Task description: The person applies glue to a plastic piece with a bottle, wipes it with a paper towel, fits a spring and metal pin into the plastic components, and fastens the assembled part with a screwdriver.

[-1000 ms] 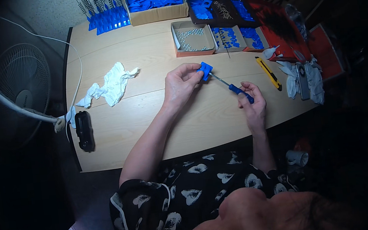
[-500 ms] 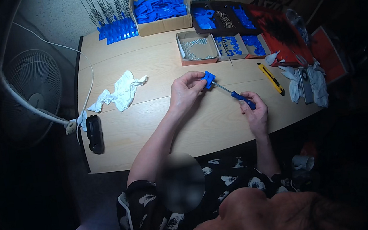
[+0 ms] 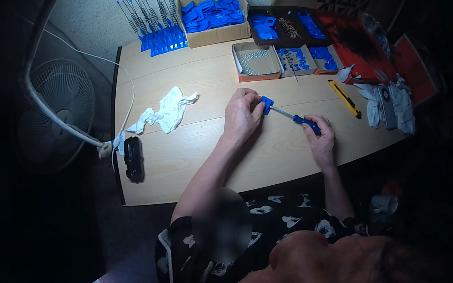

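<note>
Over the middle of the table, my left hand (image 3: 242, 113) pinches a small blue plastic part (image 3: 267, 104) between thumb and fingers. My right hand (image 3: 321, 138) is closed round the blue handle of a screwdriver (image 3: 303, 122). Its thin metal shaft slants up and left, and the tip meets the blue part; the exact point of contact is too small to make out. The fingers of my left hand partly cover the part.
Ahead stand a carton of blue pieces (image 3: 245, 33), finished-looking spring assemblies (image 3: 163, 42), a box of small clear pieces (image 3: 258, 77) and a dark sorting tray (image 3: 276, 40). A yellow utility knife (image 3: 345, 99) lies right; crumpled white tissue (image 3: 171, 112) and a black case (image 3: 134, 160) lie left.
The whole scene has shifted right in the picture as the view turned. My left hand has turned slightly about the blue part; the screwdriver stays against it.
</note>
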`<state>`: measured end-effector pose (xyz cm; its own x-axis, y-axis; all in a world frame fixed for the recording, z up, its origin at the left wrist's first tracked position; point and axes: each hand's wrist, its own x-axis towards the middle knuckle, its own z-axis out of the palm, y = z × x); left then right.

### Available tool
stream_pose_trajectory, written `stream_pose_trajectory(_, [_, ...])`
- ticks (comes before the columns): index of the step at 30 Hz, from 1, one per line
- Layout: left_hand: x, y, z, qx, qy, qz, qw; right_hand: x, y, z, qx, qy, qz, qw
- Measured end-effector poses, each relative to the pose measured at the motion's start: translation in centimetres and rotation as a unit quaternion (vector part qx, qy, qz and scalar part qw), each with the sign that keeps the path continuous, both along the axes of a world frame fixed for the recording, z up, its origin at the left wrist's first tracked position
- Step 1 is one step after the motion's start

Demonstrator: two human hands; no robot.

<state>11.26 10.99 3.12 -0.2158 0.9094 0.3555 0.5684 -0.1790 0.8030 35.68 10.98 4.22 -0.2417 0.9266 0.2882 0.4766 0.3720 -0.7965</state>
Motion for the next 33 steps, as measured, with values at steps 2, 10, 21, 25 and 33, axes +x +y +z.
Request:
stream_pose_trajectory(2, [-0.3,-0.3,0.5,-0.037,0.050,-0.015,0.998,0.0,0.0,0.0,0.007,-0.007,0.001,1.000])
stream_pose_trajectory(10, [0.6,-4.7,11.7,0.153,-0.350,-0.253,0.889,-0.2,-0.5,0.8,0.045,-0.069,0.001,0.997])
stream_pose_trajectory(21, [11.5,-5.5,19.5,0.314,-0.327,-0.576,0.680,-0.9,-0.8,2.8,0.032,-0.114,0.019,0.993])
stream_pose_trajectory(25, [13.7,-6.0,19.6,0.280,-0.322,-0.668,0.610,-0.3,-0.1,-0.3,0.060,-0.086,0.006,0.994])
stream_pose_trajectory(33, [10.3,-7.7,17.1,0.182,0.150,-0.613,0.754,-2.6,-3.0,4.9,-0.024,-0.068,-0.061,0.995])
